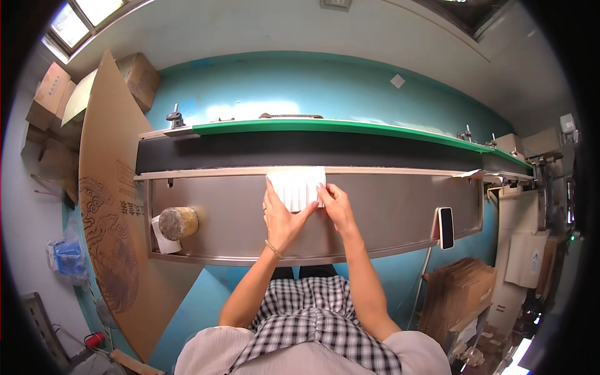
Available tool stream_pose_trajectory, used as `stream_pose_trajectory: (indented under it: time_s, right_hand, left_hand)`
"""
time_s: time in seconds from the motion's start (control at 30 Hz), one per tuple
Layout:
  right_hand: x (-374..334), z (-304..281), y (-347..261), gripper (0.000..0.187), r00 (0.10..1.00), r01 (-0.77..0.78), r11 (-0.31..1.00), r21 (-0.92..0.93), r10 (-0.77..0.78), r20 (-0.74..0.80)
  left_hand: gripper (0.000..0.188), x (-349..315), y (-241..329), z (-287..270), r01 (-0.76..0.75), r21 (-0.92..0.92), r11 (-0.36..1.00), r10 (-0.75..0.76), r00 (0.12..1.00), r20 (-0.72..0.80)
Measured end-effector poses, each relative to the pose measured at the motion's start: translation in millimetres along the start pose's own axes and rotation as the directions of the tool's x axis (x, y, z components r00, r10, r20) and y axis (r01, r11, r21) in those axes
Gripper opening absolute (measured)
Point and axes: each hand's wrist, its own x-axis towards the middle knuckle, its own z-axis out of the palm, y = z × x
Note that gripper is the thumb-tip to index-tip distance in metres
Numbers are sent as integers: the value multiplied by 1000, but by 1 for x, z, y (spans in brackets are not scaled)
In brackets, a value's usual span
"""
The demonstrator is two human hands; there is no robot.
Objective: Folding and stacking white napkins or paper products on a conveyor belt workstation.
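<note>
Both my hands hold a white, pleated stack of folded tissues [296, 189] over the far edge of the metal worktable [381, 215]. My left hand [284, 219] grips its left side, with the thumb reaching across the near edge. On the right side, my right hand [338, 205] pinches the corner between thumb and fingers. The stack overlaps the pale rail [375, 171] in front of the black conveyor belt [375, 149]. Its underside, and the fingertips beneath it, are hidden.
A round, worn block [179, 224] stands on the table's left beside white paper [164, 240]. At the right edge is a phone [445, 228]. A large cardboard sheet [112, 206] rises at left; flattened cartons [456, 297] stand low right. A green guide rail [350, 128] runs behind the belt.
</note>
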Motion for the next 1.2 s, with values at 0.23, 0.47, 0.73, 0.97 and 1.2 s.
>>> stream_pose_trajectory:
  time_s: [0.23, 0.47, 0.73, 0.97, 1.2]
  right_hand:
    - [6, -16, -15, 35, 993, 115, 967, -228, -104, 61]
    - [4, -13, -9, 30, 994, -30, 997, 76, 22, 103]
    - [35, -27, -9, 37, 997, -32, 999, 41, 29, 73]
    - [3, -11, -15, 30, 974, -187, 965, 182, 159, 161]
    - [39, -44, -34, 38, 986, -163, 968, 192, 168, -13]
  left_hand:
    - [120, 7, 29, -6, 157, 142, 977, -164, 986, 39]
    - [115, 12, 28, 2, 105, 169, 980, -96, 994, -59]
    - [103, 19, 16, 3, 77, -51, 996, -77, 997, -8]
    - [92, 19, 21, -1, 67, -96, 993, -72, 996, -44]
    - [84, 18, 11, -6, 57, -56, 997, -59, 998, -25]
